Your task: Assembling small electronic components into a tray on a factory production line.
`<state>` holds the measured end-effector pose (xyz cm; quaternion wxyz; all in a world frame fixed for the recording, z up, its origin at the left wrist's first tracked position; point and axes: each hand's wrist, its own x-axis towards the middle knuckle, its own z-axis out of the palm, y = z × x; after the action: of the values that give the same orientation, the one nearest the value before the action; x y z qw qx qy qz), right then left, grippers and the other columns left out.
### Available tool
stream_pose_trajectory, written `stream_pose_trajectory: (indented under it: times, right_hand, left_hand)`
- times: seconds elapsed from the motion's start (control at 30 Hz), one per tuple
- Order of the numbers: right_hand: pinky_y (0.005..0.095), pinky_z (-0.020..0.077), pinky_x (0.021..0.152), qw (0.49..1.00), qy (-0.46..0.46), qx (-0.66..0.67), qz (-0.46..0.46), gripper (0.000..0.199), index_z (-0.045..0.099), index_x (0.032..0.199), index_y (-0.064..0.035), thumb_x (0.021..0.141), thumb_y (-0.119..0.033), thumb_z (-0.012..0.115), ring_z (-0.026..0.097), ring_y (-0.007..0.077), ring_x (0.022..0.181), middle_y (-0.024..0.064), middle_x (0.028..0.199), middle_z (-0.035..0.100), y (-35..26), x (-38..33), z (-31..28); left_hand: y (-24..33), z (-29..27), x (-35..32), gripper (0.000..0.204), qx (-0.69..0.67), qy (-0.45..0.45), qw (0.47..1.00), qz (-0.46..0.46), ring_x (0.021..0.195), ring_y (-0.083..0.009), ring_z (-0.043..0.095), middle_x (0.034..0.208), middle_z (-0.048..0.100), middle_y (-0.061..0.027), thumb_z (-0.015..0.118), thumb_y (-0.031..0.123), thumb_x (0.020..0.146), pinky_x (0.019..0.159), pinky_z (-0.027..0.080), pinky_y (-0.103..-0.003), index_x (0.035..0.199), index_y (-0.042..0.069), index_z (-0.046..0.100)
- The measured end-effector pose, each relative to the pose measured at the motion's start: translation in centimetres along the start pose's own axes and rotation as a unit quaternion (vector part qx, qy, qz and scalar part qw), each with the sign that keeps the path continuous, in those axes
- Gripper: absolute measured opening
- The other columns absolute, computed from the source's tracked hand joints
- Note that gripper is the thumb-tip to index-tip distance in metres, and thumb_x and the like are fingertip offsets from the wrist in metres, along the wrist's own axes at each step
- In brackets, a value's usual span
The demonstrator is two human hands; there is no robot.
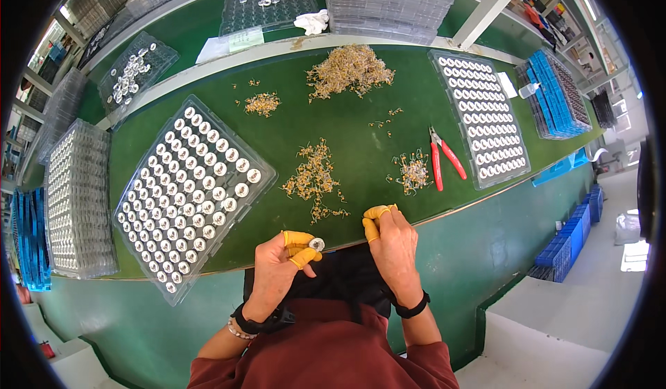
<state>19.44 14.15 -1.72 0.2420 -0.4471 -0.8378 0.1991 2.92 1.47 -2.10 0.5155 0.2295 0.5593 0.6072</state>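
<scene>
The left hand [275, 264] is nearly closed, its thumb and fingers, capped in yellow finger cots [303, 257], pinching a small round silvery disc [317, 244] just above the front edge of the green surface [368, 157]. The right hand [394, 247] is loosely curled, its cotted thumb and index finger close together at that edge; whether a tiny part sits between them, I cannot tell.

The disc looks light and stiff, with a smooth rim that may slip or scuff; a gentle grip on the rim, clear of the centre, should suit it best. The loose bent-wire parts [312, 174] ahead of the hands look very light, springy and easily tangled or bent, so each is best lifted singly by one end. Similar discs fill the clear left tray [266, 178] and right tray [525, 165]. Red-handled pliers [436, 163] lie near the right tray.
</scene>
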Motion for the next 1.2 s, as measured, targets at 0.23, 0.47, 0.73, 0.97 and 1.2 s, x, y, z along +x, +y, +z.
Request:
stream_pose_trajectory:
  times: [0.23, 0.47, 0.73, 0.97, 1.2]
  right_hand:
    - [0.0328, 0.0509, 0.059, 0.986, -0.034, 0.158, 0.051, 0.014, 0.060, 0.089, -0.0018, 0.079, 0.003, 0.068, 0.063, 0.0236, 0.066, 0.0104, 0.078, 0.061, -0.2, -0.2, -0.4]
    - [0.0239, 0.0507, 0.071, 0.848, -0.089, 0.514, 0.094, 0.014, 0.060, 0.094, 0.0001, 0.085, 0.010, 0.060, 0.060, 0.0104, 0.078, 0.0053, 0.089, 0.062, -2.7, -2.8, 0.3]
    - [0.0211, 0.0426, 0.060, 0.872, -0.062, 0.479, 0.075, 0.017, 0.062, 0.093, -0.0016, 0.079, 0.007, 0.067, 0.053, 0.0066, 0.069, 0.0008, 0.083, 0.061, -2.7, -3.5, 1.4]
    - [0.0232, 0.0435, 0.056, 0.902, -0.032, 0.429, 0.042, 0.020, 0.062, 0.093, -0.0027, 0.076, 0.006, 0.069, 0.055, 0.0108, 0.064, 0.0035, 0.082, 0.061, -2.7, -3.9, 1.8]
    - [0.0301, 0.0508, 0.060, 0.958, 0.066, 0.230, -0.157, 0.023, 0.061, 0.093, -0.0020, 0.074, 0.008, 0.070, 0.063, 0.0246, 0.070, 0.0120, 0.089, 0.064, -3.5, -3.5, 1.5]
  left_hand:
    - [0.1, 0.9, -0.3, 0.014, -0.039, -0.032, 0.998, -0.037, 0.075, -0.0147, 0.067, 0.090, 0.068, -0.0109, 0.063, -0.002, 0.090, 0.054, 0.055, -0.024, 0.103, -0.006, 0.063]
    - [0.5, 0.9, -0.9, 0.014, -0.078, -0.056, 0.994, -0.051, 0.073, -0.0148, 0.067, 0.088, 0.068, -0.0109, 0.064, 0.002, 0.091, 0.054, 0.055, -0.024, 0.103, -0.005, 0.063]
    - [0.5, 1.0, -1.2, 0.015, -0.092, -0.066, 0.992, -0.051, 0.070, -0.0158, 0.067, 0.088, 0.068, -0.0115, 0.065, 0.005, 0.090, 0.052, 0.055, -0.025, 0.101, -0.005, 0.063]
    - [0.6, 0.9, -1.2, 0.014, -0.102, -0.064, 0.991, -0.057, 0.070, -0.0140, 0.066, 0.087, 0.068, -0.0101, 0.066, 0.004, 0.090, 0.052, 0.054, -0.023, 0.100, -0.004, 0.064]
    - [0.6, 0.8, -1.3, 0.013, -0.095, -0.062, 0.993, -0.041, 0.070, -0.0124, 0.064, 0.087, 0.067, -0.0090, 0.066, 0.003, 0.090, 0.053, 0.052, -0.023, 0.100, -0.004, 0.064]
